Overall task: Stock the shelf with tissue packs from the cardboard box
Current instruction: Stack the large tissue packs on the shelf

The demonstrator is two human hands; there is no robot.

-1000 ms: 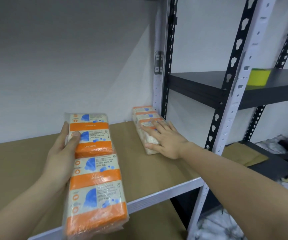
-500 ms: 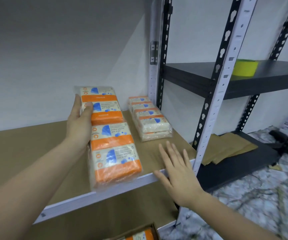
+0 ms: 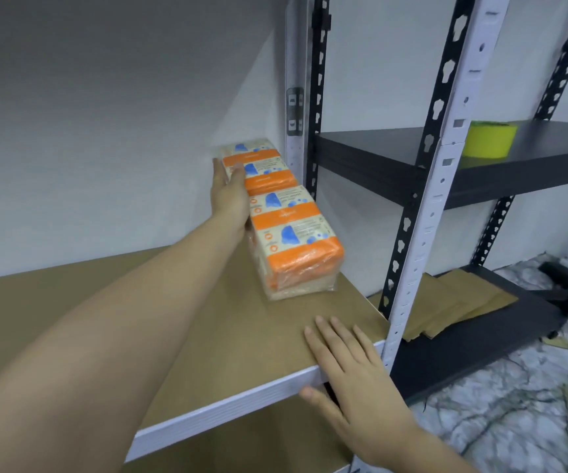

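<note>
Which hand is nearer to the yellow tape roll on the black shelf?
Right. The right hand lies flat at the wooden shelf's front edge, below-left of the yellow tape roll. The left hand holds the tissue pack, farther left.

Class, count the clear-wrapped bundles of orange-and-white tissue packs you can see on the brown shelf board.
2, stacked at the brown shelf board's right end: the top bundle, gripped by the left hand, and the bottom bundle, showing only its edge. More may be hidden behind.

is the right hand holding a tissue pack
No, the right hand lies flat and open on the front edge of the shelf; only the left hand holds the tissue pack.
</note>
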